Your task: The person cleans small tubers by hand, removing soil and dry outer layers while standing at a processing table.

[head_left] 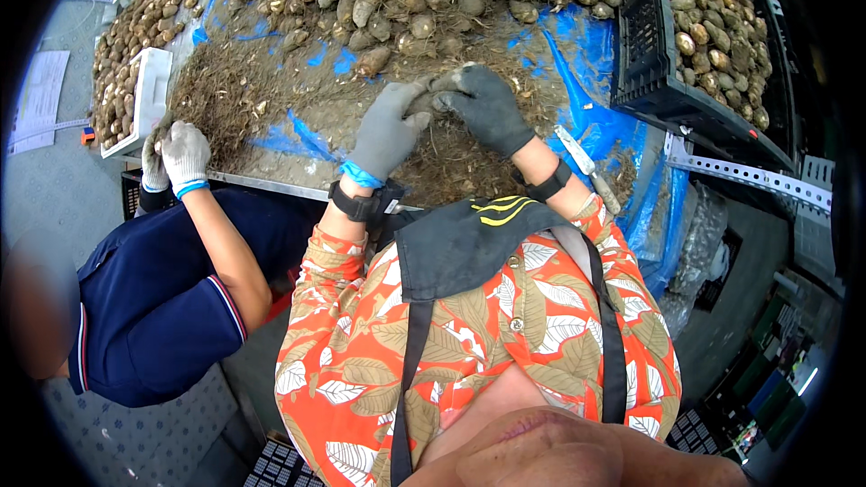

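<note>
My left hand (390,129), in a grey glove, and my right hand (490,110), in a darker glove, meet over the near part of the work table. Their fingers close around a small brown taro (424,101), mostly hidden by the gloves. Below and around them lies a mat of loose root hairs and dirt (442,158). Beyond my hands rises a heap of hairy brown taros (433,0), with a single taro (372,61) at its near edge. To the right of my right hand rests a knife (585,162) with a pale blade and a brown handle.
A black crate (645,36) of taros stands at the right. Torn blue plastic sheeting (591,63) covers part of the table. On the left, a co-worker's gloved hands (180,153) work beside a white tray (149,95) and more taros. A perforated metal bar (749,171) juts out at right.
</note>
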The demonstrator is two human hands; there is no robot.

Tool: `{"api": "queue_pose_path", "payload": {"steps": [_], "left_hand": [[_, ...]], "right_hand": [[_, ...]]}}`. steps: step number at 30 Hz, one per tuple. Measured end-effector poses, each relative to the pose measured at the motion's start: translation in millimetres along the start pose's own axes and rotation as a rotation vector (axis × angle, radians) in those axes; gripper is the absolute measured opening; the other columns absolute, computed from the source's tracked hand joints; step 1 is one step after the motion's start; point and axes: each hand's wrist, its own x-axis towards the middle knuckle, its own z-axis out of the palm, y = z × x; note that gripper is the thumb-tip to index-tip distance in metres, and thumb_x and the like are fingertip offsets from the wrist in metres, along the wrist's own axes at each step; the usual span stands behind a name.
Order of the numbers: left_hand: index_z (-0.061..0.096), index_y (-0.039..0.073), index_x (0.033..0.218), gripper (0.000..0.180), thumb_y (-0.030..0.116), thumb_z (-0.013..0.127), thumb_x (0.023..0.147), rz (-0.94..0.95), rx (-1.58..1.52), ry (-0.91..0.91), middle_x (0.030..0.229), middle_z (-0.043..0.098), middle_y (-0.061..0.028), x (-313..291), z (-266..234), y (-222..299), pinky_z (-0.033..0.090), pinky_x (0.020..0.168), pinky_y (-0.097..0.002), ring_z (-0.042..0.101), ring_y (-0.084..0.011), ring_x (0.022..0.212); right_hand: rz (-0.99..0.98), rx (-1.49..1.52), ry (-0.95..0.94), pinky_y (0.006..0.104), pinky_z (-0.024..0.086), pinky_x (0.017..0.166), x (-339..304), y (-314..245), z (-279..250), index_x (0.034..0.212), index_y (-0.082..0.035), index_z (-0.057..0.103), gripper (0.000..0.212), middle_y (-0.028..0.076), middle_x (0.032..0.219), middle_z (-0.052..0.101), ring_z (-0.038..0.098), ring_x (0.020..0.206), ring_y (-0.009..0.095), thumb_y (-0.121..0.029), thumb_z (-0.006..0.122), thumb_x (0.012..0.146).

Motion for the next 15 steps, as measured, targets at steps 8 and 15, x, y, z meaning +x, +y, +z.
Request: {"api": "queue_pose_path", "payload": {"steps": [8, 15], "left_hand": [[0.049, -0.005, 0.133, 0.074, 0.034, 0.078, 0.077, -0.065, -1.081, -0.181, 0.127, 0.056, -0.0090, 14, 5, 56, 0.042, 0.098, -0.0314, 0.053, -0.0184, 0.116], [0.042, -0.007, 0.137, 0.077, 0.035, 0.074, 0.081, -0.044, -0.949, -0.169, 0.132, 0.053, -0.0121, 23, 12, 85, 0.042, 0.099, -0.0302, 0.052, -0.0164, 0.117]], "right_hand": [[-0.021, -0.100, -0.232, 0.0394, 0.048, 0.079, -41, 36, -16, 0.092, -0.004, 0.066, 0.021, 0.015, 0.095, 0.064, 0.062, 0.089, 0.031, -0.023, 0.059, 0.089], [0.068, 0.446, 0.035, 0.0351, 0.050, 0.085, -42, -22, -114, 0.128, -0.013, 0.057, 0.044, 0.013, 0.105, 0.064, 0.063, 0.092, 0.028, -0.021, 0.061, 0.085]]}}
